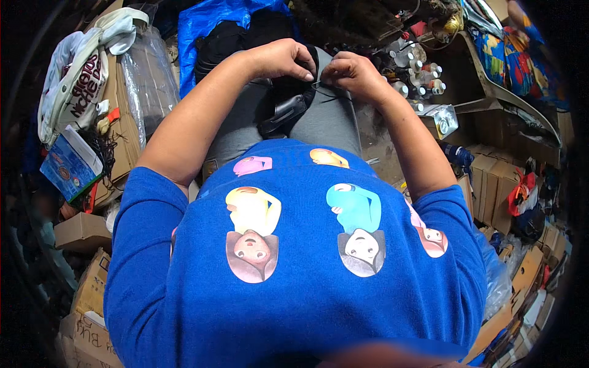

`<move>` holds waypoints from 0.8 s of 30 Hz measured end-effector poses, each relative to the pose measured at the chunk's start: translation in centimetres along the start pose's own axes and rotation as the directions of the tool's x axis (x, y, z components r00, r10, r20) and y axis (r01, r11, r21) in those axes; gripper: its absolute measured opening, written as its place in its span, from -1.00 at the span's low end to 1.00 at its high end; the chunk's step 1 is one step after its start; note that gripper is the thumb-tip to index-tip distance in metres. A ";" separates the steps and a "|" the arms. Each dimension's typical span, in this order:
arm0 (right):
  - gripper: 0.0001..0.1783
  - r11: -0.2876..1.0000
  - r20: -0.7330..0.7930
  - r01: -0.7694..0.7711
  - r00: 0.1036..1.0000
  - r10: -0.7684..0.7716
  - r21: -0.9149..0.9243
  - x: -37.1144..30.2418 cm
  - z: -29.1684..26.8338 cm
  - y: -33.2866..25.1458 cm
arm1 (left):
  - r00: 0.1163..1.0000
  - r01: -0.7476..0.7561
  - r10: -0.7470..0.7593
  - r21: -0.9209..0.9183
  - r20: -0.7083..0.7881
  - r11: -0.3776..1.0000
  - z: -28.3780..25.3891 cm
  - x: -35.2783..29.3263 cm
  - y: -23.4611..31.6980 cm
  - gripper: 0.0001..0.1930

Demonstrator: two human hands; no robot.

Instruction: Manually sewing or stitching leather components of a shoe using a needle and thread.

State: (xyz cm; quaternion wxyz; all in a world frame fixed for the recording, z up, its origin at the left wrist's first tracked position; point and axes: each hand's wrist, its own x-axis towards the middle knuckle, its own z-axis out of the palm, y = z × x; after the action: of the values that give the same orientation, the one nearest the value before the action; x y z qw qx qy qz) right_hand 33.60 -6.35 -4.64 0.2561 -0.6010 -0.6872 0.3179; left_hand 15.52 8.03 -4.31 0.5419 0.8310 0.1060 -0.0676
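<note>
A black shoe-like piece, partly shiny, rests on my lap between my grey-clad thighs. Its upper end runs up between my two hands, where a grey edge shows. My left hand bends over this end from the left, its fingers curled and its thumb and fingertips close to the dark material. From the right, my right hand pinches at the grey edge. A thin dark strand seems to pass between the hands. What exactly lies within either set of fingertips is too small to make out.
Beyond my knees lies a blue plastic sheet with black items on it. Several small white-capped bottles stand to the right, near an open carton. At left are a white printed bag and plastic-wrapped cardboard.
</note>
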 end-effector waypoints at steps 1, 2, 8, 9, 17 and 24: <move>-0.84 0.999 -0.001 -0.008 1.000 0.008 0.053 0.0 0.2 0.2 | 1.000 0.015 -0.014 -0.038 0.011 0.999 0.0 0.0 0.0 -0.72; -0.84 0.999 0.001 -0.008 1.000 0.008 0.052 -0.1 0.4 0.3 | 1.000 0.014 -0.013 -0.040 0.009 0.999 -0.1 -0.1 0.0 -0.72; -0.83 0.998 -0.071 0.063 0.996 -0.062 0.012 -0.1 1.0 -0.2 | 1.000 0.003 -0.004 -0.099 -0.002 0.995 0.0 -0.9 -0.4 -0.72; -0.84 0.997 -0.064 0.010 0.998 -0.004 0.081 -0.1 1.4 -0.1 | 1.000 0.013 -0.012 -0.109 0.014 0.994 -0.2 -0.9 -0.4 -0.72; -0.75 0.999 -0.184 0.005 0.983 -0.014 -0.048 -2.0 2.2 -2.1 | 0.989 -0.024 0.019 0.028 0.149 0.999 -0.7 -1.3 -0.4 -0.64; -0.81 0.894 -0.129 0.076 0.981 -0.147 -0.441 -2.5 1.9 -4.9 | 0.976 0.007 -0.002 -0.023 0.217 1.000 -0.5 -0.7 -1.0 -0.59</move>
State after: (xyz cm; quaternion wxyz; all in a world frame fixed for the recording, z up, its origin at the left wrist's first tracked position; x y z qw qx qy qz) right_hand 29.34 -9.43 -2.18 0.1877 -0.6257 -0.7514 0.0925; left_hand 14.53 8.82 -4.86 0.5597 0.8121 0.0488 -0.1576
